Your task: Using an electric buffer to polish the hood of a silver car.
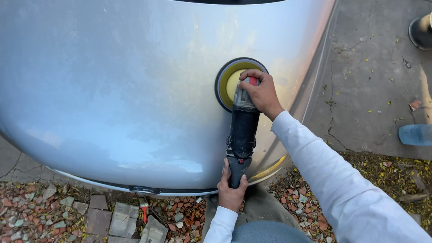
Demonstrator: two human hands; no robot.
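Left hand grips polisher handle; right hand fingers wrap its head.

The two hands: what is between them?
In the head view, the black barrel-shaped body of the polishing machine runs between the left hand and the right hand, lying over the silver car panel.

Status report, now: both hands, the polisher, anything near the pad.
Left hand grips polisher rear handle. Right hand presses on its head. Yellow pad flat on silver car panel. Nothing around the pad.
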